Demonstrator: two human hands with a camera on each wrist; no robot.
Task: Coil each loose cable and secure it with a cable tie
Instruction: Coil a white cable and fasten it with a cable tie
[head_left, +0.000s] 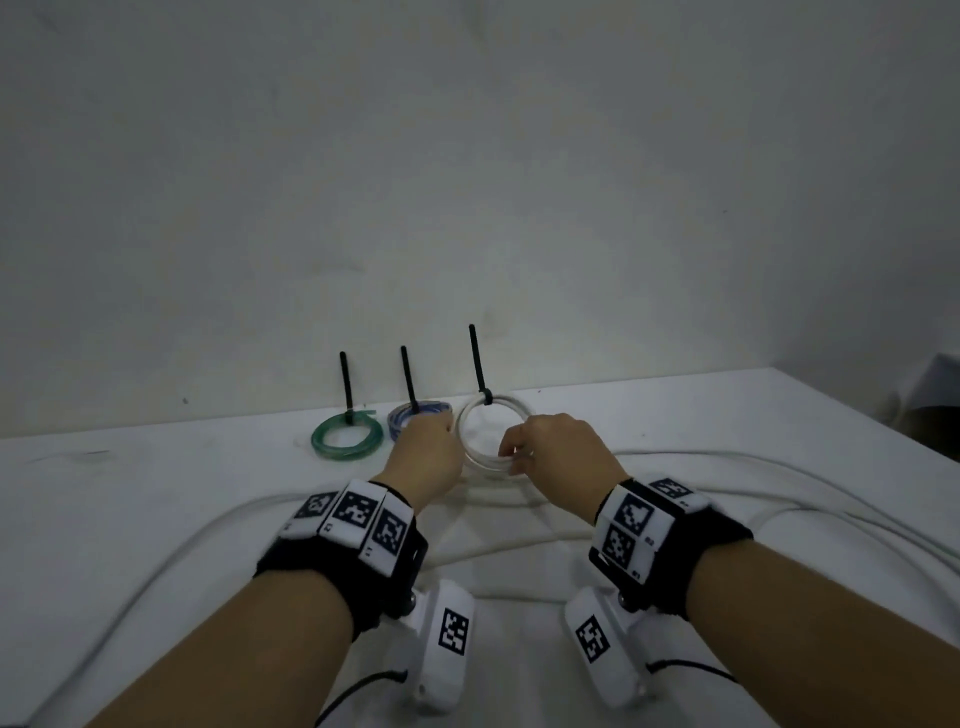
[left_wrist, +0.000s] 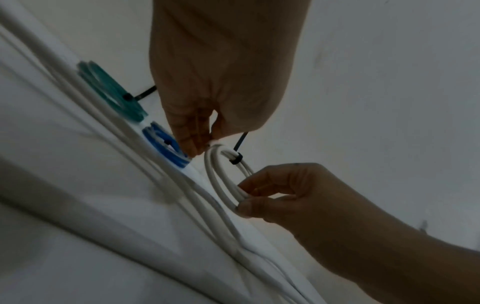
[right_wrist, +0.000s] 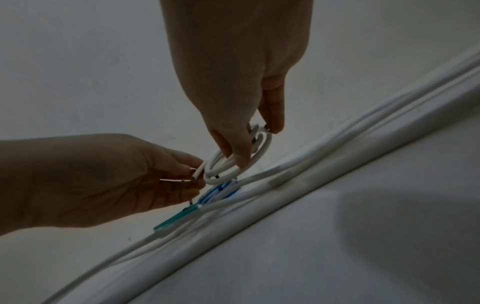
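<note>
**White coil held at both sides near the back of the table**

The table (head_left: 156, 519) is covered in white cloth and ends at a pale wall (head_left: 467, 156) just behind the coils; its right edge slants away toward a dark corner. Open cloth lies left of the coils and between the forearms, crossed by a long loose white cable (head_left: 701, 462) that loops around both wrists.

Three coils sit in a row near the wall. The green coil (head_left: 347, 441) lies flat at the left, the blue coil (head_left: 410, 415) just beside it, and the white coil (head_left: 493, 436) at the right, lifted and tilted. Each carries a black cable tie (head_left: 479, 364) whose tail points up.

The left hand (head_left: 428, 449) pinches the white coil's left side between thumb and fingers (left_wrist: 189, 144), close to the tie's head, with the blue coil just below the fingertips. The right hand (head_left: 556, 452) grips the coil's near right side, thumb under and curled fingers (left_wrist: 249, 184) over the strands. A cut end of white cable shows by the left hand's fingers in the right wrist view.
</note>
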